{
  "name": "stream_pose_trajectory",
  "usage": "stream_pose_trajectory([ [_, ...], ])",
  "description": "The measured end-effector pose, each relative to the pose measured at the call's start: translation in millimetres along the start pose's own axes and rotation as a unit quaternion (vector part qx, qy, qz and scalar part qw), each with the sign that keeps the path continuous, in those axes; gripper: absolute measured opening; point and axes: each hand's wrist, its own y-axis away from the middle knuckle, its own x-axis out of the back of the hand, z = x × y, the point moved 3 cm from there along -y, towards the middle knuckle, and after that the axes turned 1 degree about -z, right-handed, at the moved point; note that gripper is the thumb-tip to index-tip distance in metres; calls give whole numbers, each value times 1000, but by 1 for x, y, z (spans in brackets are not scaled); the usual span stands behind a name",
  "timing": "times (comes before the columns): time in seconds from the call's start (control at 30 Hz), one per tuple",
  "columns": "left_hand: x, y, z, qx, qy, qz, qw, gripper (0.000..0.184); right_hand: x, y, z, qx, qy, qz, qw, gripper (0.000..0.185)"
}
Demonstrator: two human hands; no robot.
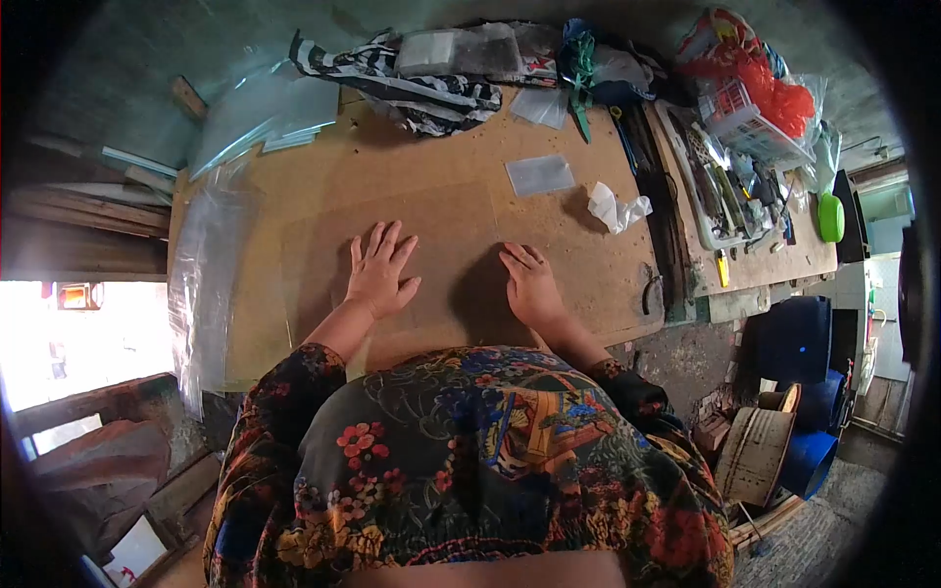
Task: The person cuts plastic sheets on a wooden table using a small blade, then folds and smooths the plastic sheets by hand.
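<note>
My left hand (380,272) lies flat with fingers spread on a large, thin, clear sheet (431,218) on the brown board tabletop (578,245). Near the sheet's right side rests my right hand (532,284), its fingers slightly bent and close together, with nothing visible in it. A dark shadow falls between the two hands. Beyond the right hand are a small clear rectangular sheet (540,175) and a crumpled white tissue (618,208). What looks like a pair of dark-handled pliers (648,291) lies by the table's right edge.
Clear plastic sheeting (206,265) hangs over the left edge. Stacked glass-like panes (279,113) stand at back left, beside a striped cloth (412,93). On the right are a tool tray (720,181), a yellow cutter (722,269), a white basket (740,118) and blue drums (796,338).
</note>
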Motion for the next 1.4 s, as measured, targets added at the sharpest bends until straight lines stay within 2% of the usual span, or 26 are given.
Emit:
stream_pose_trajectory([
  [0.07, 5, -5, 13, 14, 0, -1, 1000, 57, -2, 6, 5, 10, 0, -31, 999, 34],
  [0.13, 5, -15, 37, -43, 47, 6, 998, 56, -1, 10, 4, 31, 47, -45, 997, 35],
  [0.27, -11, -36, 72, -42, 69, 5, 997, 54, 14, 10, -14, -4, 65, -57, 996, 38],
  [0.3, -13, -40, 75, -16, 60, 11, 998, 54, 15, 11, -15, -11, 70, -60, 996, 39],
  [0.33, -15, -43, 75, 8, 51, 18, 999, 54, 16, 12, -14, -18, 77, -62, 995, 39],
  [0.47, -13, -52, 72, -8, 36, 26, 999, 52, 20, 15, -6, 4, 87, -66, 994, 37],
  [0.57, -7, -59, 68, -27, 33, -4, 999, 49, 27, 2, 4, 29, 108, -31, 993, 35],
  [0.67, -6, -64, 68, -50, 18, 12, 998, 48, 27, -4, 9, 55, 133, -74, 987, 35],
  [0.73, -8, -62, 67, -46, 24, 60, 997, 48, 29, -2, 6, 27, 129, -83, 988, 39],
  [0.87, -12, -56, 73, -28, 24, 15, 999, 47, 24, 6, 2, 9, 124, -76, 989, 42],
  [0.93, -15, -55, 71, -2, 39, 35, 999, 47, 25, 5, 1, -20, 136, -89, 986, 43],
  [1.17, -9, -60, 72, 1, 24, 27, 999, 51, 25, 1, -2, -23, 151, -78, 985, 44],
  [1.23, -13, -59, 72, -28, 41, 74, 996, 52, 25, -1, -2, -32, 155, -76, 984, 45],
  [1.33, -14, -56, 72, -8, 46, 20, 999, 51, 28, 0, -2, -30, 152, -72, 985, 45],
  [1.4, -14, -57, 71, -5, 50, 24, 998, 51, 27, 0, -1, -34, 155, -69, 985, 45],
])
